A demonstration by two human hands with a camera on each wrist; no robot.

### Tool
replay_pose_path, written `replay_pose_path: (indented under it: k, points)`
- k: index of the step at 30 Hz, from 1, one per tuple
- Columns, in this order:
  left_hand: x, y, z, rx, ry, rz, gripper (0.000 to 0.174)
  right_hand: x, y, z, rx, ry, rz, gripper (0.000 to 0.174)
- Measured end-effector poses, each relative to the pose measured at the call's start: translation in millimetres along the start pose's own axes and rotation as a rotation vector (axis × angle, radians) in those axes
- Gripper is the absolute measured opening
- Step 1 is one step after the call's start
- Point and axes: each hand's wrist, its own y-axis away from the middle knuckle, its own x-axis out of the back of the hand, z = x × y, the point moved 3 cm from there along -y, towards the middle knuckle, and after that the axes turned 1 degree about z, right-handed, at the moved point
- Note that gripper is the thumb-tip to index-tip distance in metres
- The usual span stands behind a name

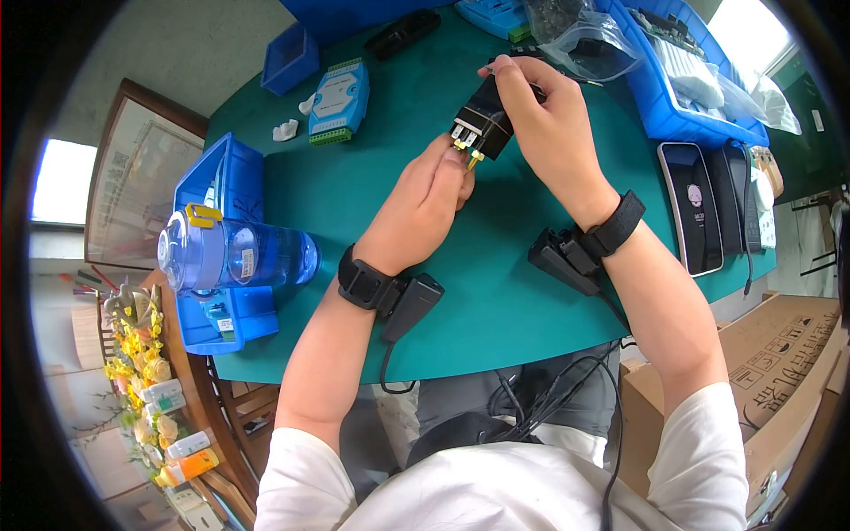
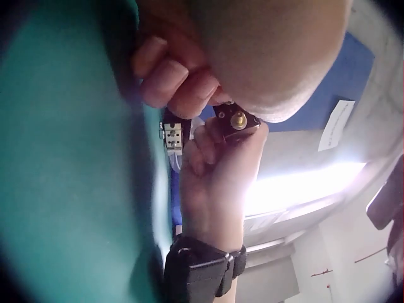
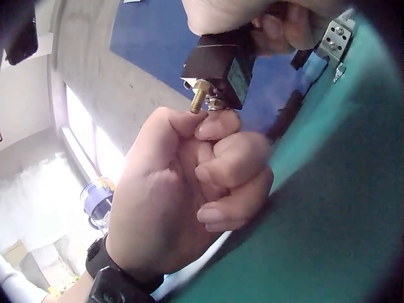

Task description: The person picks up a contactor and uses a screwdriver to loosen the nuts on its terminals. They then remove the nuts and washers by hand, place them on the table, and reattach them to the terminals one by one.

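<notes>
A black box-shaped part [image 1: 489, 113] with brass threaded studs is held above the green table. My right hand [image 1: 560, 119] grips it by its far end, thumb on top. At the near end my left hand [image 1: 414, 211] pinches one stud between thumb and forefinger, where a small nut [image 3: 216, 103] shows at the fingertips in the right wrist view. Beside it a bare brass stud [image 3: 198, 98] sticks out. The left hand's other fingers [image 3: 233, 158] are curled into the palm. In the left wrist view a brass stud [image 2: 238, 120] faces the camera, the right hand behind it.
Blue bins [image 1: 660, 122] with bagged parts stand at the back right. A phone [image 1: 691, 208] lies on the right side. At the left are a water bottle [image 1: 239, 252] and blue trays [image 1: 239, 164]. A blue module [image 1: 339, 102] lies at the back left.
</notes>
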Motion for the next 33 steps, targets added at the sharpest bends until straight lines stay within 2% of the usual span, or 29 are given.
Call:
replay_pose_path:
  k: [8, 11, 15, 24, 29, 33]
  points:
    - [-1, -1, -1, 0.006, 0.053, 0.024, 0.027, 2, 2, -15, 0.072, 0.015, -0.053, 0.028]
    - [-3, 0, -1, 0.002, 0.063, 0.015, 0.022, 1, 2, -11, 0.09, 0.022, -0.064, 0.027]
    - [0, -1, -2, 0.069, 0.14, 0.004, 0.024, 0, 4, -11, 0.091, 0.023, -0.087, 0.028]
    - [5, -5, -8, 0.044, 0.163, -0.012, 0.026, 0, 2, -8, 0.119, 0.031, -0.004, 0.028]
    - [4, -6, -1, 0.029, 0.204, 0.078, 0.043, 0, 0, 3, 0.002, -0.063, 0.041, 0.029]
    - [3, -7, -5, -0.034, 0.206, 0.023, 0.049, 0, -1, 8, -0.172, -0.207, 0.034, 0.029]
